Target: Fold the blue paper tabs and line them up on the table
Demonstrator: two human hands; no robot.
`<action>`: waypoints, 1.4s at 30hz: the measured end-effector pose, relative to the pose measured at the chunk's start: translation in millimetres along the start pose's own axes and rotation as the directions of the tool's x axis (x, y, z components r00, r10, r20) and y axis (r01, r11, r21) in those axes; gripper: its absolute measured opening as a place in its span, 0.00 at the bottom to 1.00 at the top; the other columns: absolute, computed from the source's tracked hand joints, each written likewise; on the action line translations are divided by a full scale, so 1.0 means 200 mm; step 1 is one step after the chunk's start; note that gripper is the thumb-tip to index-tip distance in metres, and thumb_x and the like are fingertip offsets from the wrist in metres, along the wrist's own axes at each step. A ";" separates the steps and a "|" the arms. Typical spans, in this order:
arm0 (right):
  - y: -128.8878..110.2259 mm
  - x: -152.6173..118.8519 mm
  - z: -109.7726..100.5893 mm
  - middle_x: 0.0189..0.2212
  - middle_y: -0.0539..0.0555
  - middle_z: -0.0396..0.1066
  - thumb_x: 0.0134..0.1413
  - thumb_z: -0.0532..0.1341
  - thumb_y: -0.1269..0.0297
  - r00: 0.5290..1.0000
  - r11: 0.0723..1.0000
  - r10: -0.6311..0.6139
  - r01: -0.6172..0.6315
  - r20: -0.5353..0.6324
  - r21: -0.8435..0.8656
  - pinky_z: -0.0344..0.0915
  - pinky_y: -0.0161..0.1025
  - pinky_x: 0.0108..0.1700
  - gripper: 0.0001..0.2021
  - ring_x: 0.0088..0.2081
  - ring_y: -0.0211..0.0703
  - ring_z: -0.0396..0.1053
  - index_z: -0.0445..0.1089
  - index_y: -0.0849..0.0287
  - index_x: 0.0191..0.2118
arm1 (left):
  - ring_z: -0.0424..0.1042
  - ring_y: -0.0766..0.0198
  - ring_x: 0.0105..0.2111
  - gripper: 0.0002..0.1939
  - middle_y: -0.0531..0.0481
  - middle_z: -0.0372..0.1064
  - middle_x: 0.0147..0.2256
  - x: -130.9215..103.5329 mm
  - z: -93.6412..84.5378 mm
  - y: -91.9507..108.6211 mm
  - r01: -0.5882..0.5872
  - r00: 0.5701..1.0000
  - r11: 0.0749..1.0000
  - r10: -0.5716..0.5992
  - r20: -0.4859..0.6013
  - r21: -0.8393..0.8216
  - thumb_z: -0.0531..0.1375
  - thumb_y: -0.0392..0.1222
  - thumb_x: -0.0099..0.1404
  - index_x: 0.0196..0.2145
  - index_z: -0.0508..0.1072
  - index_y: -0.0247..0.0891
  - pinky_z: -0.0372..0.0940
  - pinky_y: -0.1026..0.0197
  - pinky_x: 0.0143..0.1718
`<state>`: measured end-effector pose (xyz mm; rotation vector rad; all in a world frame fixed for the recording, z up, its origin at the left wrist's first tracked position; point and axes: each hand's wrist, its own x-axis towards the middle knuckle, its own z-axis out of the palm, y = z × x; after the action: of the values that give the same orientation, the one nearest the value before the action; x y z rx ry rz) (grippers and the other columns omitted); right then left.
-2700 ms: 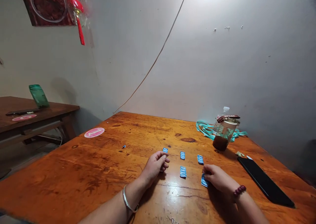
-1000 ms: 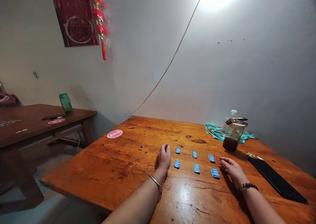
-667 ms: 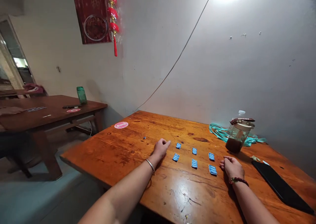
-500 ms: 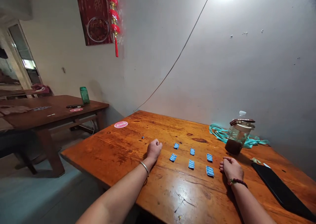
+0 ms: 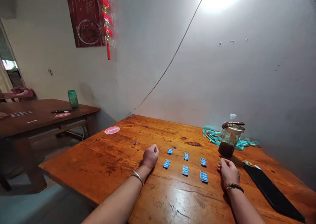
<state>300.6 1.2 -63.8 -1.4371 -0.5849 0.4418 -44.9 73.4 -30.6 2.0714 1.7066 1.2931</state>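
Several small blue-and-white printed packets lie flat on the wooden table in two rows; one of the near row is this packet, and one of the far row is this packet. My left hand rests as a fist on the tabletop, left of the packets, with a bangle on its wrist. To their right lies my right hand, fingers curled in, a beaded bracelet on the wrist. Neither hand touches a packet, and nothing shows in either one.
A jug of dark liquid stands at the back right beside turquoise straps. A long black flat object lies right of my right hand. A pink round sticker marks the left edge. Another table holds a green bottle.
The view has turned slightly right and up, so everything sits further left and a little lower. Both hands stay in place beside the packets, which have not moved on the table.
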 end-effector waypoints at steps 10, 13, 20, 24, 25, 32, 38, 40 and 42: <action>-0.07 -0.05 -0.05 0.23 0.51 0.69 0.36 0.55 0.49 0.999 0.997 0.014 -0.017 -0.043 -0.070 0.66 0.38 0.29 0.20 0.27 0.41 0.68 0.65 0.61 0.30 | 0.57 0.57 0.51 0.23 0.43 0.56 0.53 -0.07 -0.10 0.12 -0.291 0.954 0.927 0.300 -0.002 0.237 0.49 0.49 0.60 0.53 0.57 0.41 0.52 0.57 0.48; -0.11 -0.09 -0.04 0.34 0.57 0.71 0.40 0.51 0.47 0.997 0.980 -0.022 0.008 -0.068 -0.199 0.63 0.45 0.42 0.24 0.39 0.49 0.67 0.67 0.62 0.36 | 0.40 0.49 0.58 0.31 0.43 0.42 0.59 -0.10 -0.08 0.14 -0.344 0.923 0.858 0.384 -0.033 0.383 0.47 0.55 0.59 0.58 0.48 0.42 0.37 0.43 0.54; -0.18 -0.18 -0.02 0.55 0.56 0.56 0.45 0.49 0.45 0.990 0.871 -0.140 0.118 -0.011 -0.477 0.43 0.56 0.54 0.27 0.58 0.57 0.45 0.62 0.53 0.49 | 0.47 0.47 0.56 0.37 0.42 0.32 0.61 -0.14 -0.05 0.16 -0.391 0.920 0.878 0.362 0.153 0.275 0.48 0.60 0.57 0.59 0.40 0.46 0.42 0.44 0.53; -0.20 -0.20 0.00 0.56 0.55 0.55 0.48 0.47 0.45 0.988 0.802 -0.154 0.116 -0.016 -0.586 0.39 0.64 0.51 0.24 0.59 0.59 0.40 0.63 0.48 0.48 | 0.56 0.46 0.51 0.37 0.41 0.32 0.61 -0.12 -0.09 0.17 -0.341 0.925 0.919 0.291 0.246 0.196 0.50 0.59 0.56 0.59 0.40 0.49 0.51 0.47 0.49; -0.20 -0.20 0.01 0.55 0.55 0.56 0.48 0.47 0.46 0.987 0.788 -0.158 0.116 -0.017 -0.604 0.39 0.64 0.51 0.23 0.59 0.59 0.40 0.63 0.48 0.48 | 0.58 0.47 0.49 0.36 0.42 0.33 0.60 -0.10 -0.11 0.17 -0.328 0.926 0.922 0.272 0.261 0.203 0.50 0.58 0.56 0.59 0.41 0.50 0.52 0.47 0.48; -0.28 -0.15 0.02 0.41 0.63 0.70 0.52 0.43 0.50 0.988 0.758 -0.121 0.028 -0.099 -0.652 0.49 0.55 0.49 0.24 0.47 0.57 0.62 0.72 0.58 0.36 | 0.69 0.50 0.37 0.36 0.37 0.28 0.60 0.10 -0.24 0.07 -0.203 0.962 0.879 0.097 0.255 0.431 0.43 0.62 0.57 0.59 0.40 0.47 0.60 0.50 0.38; -0.40 0.01 -0.05 0.38 0.66 0.69 0.58 0.44 0.55 0.950 0.756 -0.095 -0.125 -0.297 -0.642 0.62 0.45 0.39 0.21 0.41 0.52 0.66 0.70 0.64 0.38 | 0.57 0.43 0.50 0.38 0.41 0.21 0.61 0.24 -0.30 -0.02 -0.142 0.985 0.877 0.078 0.156 0.459 0.42 0.63 0.57 0.60 0.36 0.46 0.53 0.45 0.47; -0.44 0.07 -0.06 0.43 0.57 0.66 0.57 0.51 0.59 0.938 0.752 -0.105 -0.143 -0.331 -0.644 0.64 0.44 0.41 0.14 0.41 0.44 0.66 0.65 0.61 0.43 | 0.44 0.42 0.57 0.38 0.42 0.23 0.61 0.27 -0.30 -0.05 -0.114 0.991 0.875 0.070 0.110 0.471 0.43 0.63 0.57 0.60 0.38 0.44 0.42 0.42 0.52; -0.46 0.10 -0.06 0.45 0.54 0.64 0.56 0.54 0.62 0.936 0.748 -0.144 -0.109 -0.320 -0.654 0.64 0.44 0.42 0.12 0.41 0.41 0.65 0.63 0.59 0.45 | 0.35 0.44 0.59 0.39 0.42 0.25 0.61 0.28 -0.27 -0.06 -0.073 0.996 0.884 0.042 0.077 0.462 0.43 0.64 0.57 0.60 0.39 0.41 0.35 0.42 0.54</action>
<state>319.0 -4.8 29.2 -2.1418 -0.4770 -0.0800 -91.9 104.1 24.0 2.3960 2.1026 0.8713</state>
